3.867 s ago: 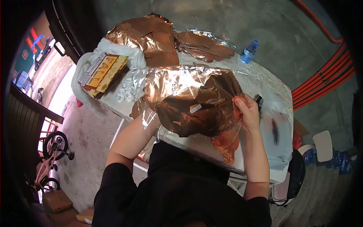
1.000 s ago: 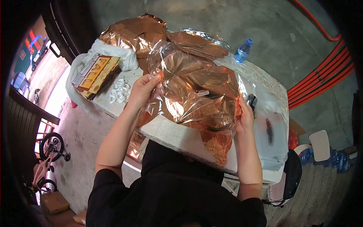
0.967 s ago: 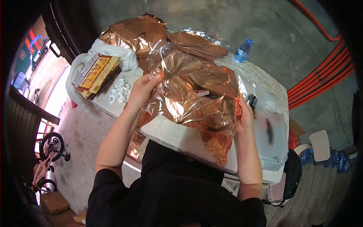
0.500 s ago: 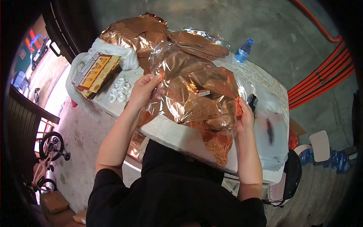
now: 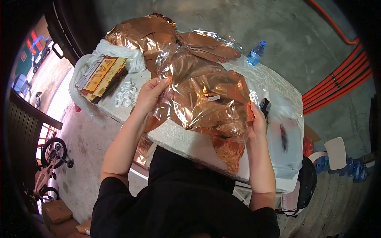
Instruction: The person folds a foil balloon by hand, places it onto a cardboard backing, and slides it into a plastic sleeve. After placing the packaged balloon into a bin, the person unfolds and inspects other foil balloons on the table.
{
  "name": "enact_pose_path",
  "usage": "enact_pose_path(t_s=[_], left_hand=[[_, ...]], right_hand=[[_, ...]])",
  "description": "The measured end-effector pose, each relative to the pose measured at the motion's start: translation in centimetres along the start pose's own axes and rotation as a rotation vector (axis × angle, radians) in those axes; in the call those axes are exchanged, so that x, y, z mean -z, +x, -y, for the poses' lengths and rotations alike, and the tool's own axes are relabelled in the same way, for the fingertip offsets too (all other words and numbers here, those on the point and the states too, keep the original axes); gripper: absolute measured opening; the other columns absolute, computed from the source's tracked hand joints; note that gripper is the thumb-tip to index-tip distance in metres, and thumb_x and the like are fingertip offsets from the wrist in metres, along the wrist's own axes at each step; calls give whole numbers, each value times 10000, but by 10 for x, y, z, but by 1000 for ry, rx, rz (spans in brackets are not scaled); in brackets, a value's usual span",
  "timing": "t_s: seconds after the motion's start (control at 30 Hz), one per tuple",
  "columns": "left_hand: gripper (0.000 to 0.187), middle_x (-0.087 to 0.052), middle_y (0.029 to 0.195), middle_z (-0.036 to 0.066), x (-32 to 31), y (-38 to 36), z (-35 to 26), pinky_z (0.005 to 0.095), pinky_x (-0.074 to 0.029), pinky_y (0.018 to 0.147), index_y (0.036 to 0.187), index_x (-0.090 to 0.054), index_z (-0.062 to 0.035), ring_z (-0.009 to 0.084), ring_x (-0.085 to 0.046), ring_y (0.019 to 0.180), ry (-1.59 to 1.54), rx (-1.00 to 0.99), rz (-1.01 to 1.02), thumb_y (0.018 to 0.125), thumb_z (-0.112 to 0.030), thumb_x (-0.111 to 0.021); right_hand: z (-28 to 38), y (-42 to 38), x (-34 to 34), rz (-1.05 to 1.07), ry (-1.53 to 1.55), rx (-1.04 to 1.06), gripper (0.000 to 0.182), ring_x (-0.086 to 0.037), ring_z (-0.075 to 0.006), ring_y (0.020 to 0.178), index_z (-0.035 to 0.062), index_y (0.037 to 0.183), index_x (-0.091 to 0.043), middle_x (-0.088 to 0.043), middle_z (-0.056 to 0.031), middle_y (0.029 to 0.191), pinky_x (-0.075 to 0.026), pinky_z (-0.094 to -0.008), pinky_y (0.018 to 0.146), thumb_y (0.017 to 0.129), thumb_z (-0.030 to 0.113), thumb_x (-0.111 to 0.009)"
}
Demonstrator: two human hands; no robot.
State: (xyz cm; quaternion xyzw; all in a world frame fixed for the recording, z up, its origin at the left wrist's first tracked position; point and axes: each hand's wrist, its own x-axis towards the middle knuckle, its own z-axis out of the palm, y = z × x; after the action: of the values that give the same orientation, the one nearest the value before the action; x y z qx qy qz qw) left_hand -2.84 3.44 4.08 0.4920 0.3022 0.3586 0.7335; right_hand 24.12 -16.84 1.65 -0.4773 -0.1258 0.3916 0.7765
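A shiny copper-coloured foil item in clear plastic (image 5: 198, 95) is spread between my two hands above the near part of the table. My left hand (image 5: 152, 93) pinches its left edge, thumb on top. At the right edge, my right hand (image 5: 257, 121) grips it between thumb and fingers. A small white label (image 5: 213, 98) shows near its middle, and its lower tip hangs over the table's front edge. More copper-coloured foil pieces (image 5: 139, 33) lie behind it. Just beyond my right hand is a black object (image 5: 264, 106), partly hidden.
On the white table (image 5: 178, 137) are printed "FALL" packets (image 5: 102, 76) on white plastic, small white rings (image 5: 126, 94), a blue-labelled bottle (image 5: 256, 52) and a stack of clear bags (image 5: 283, 146). A black bag (image 5: 308, 184) hangs by the right corner.
The foil item has shifted very slightly, and its creases and reflections look a little different. Both hands keep their hold in nearly the same places.
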Motion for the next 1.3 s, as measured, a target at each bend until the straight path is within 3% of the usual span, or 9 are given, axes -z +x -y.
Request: enact_pose_path(t_s=[0.33, 0.53, 0.7, 0.77, 0.83, 0.9, 1.03, 1.2, 1.3], left_hand=[[176, -606, 663, 6, 2, 1, 2, 176, -448, 431, 850, -585, -85, 71, -586, 536, -6, -5, 6, 908, -251, -575], [152, -610, 688, -2, 16, 13, 15, 187, -467, 461, 859, -587, -84, 72, -585, 551, -52, -51, 135, 904, -229, -580], [123, -610, 715, 4, -6, 16, 11, 199, -493, 507, 874, -584, -76, 74, -588, 588, -48, 53, 141, 904, -195, -577], [120, -609, 722, 4, -10, 23, 16, 213, -501, 516, 874, -583, -79, 80, -596, 609, -26, 88, 174, 903, -195, -579], [124, -611, 728, 8, -14, 27, 24, 224, -507, 526, 862, -578, -78, 89, -600, 611, -59, 72, 207, 903, -195, -580], [137, -617, 734, 17, -19, 27, 23, 232, -509, 533, 842, -571, -75, 101, -603, 606, -24, 87, 205, 906, -196, -579], [142, -613, 722, 26, -21, 36, 32, 235, -525, 541, 824, -570, -58, 106, -609, 596, -86, 54, 295, 875, -179, -626], [147, -598, 706, 17, -34, 28, 27, 230, -526, 539, 807, -533, -74, 77, -589, 598, 80, -60, 317, 867, -159, -637], [161, -601, 736, 21, -22, 36, 30, 236, -534, 540, 847, -548, -51, 85, -592, 609, 226, -129, 397, 889, -196, -606]], right_hand=[[3, -8, -11, 12, 23, 3, 150, -622, -98, 713, 42, 930, -616, -657, -24, 862, -500, -217, 595, 892, 185, -588], [-1, 0, -3, 75, -81, 50, 211, -591, -88, 688, 39, 1066, -574, -638, -17, 832, -471, -204, 591, 896, 163, -583], [0, 6, -10, 60, -625, 312, 513, -577, -101, 793, 12, 1318, -355, -610, -55, 922, -463, -226, 661, 881, 136, -593], [2, 8, -6, 69, -833, 373, 465, -597, -143, 846, 13, 1260, -443, -626, -80, 950, -471, -270, 694, 858, 170, -616], [11, 1, -10, -43, -1659, 809, 389, -626, -219, 851, 4, 1165, -518, -622, -119, 968, -488, -308, 742, 847, 209, -606], [23, -10, -44, -52, -1602, 750, 382, -621, -284, 860, 21, 1092, -579, -612, -138, 1029, -482, -354, 785, 824, 290, -616], [-2, 4, -92, 404, -1125, 654, 311, -584, -151, 768, 0, 1039, -587, -616, -98, 913, -470, -277, 676, 834, 229, -636], [-12, 16, -147, 500, -1187, 312, 246, -535, -82, 626, -12, 856, -576, -580, 6, 685, -449, -239, 575, 874, 233, -597], [-23, 24, -145, 566, -1024, 308, 262, -532, -103, 560, -10, 812, -559, -541, -51, 611, -415, -292, 522, 877, 244, -566]])
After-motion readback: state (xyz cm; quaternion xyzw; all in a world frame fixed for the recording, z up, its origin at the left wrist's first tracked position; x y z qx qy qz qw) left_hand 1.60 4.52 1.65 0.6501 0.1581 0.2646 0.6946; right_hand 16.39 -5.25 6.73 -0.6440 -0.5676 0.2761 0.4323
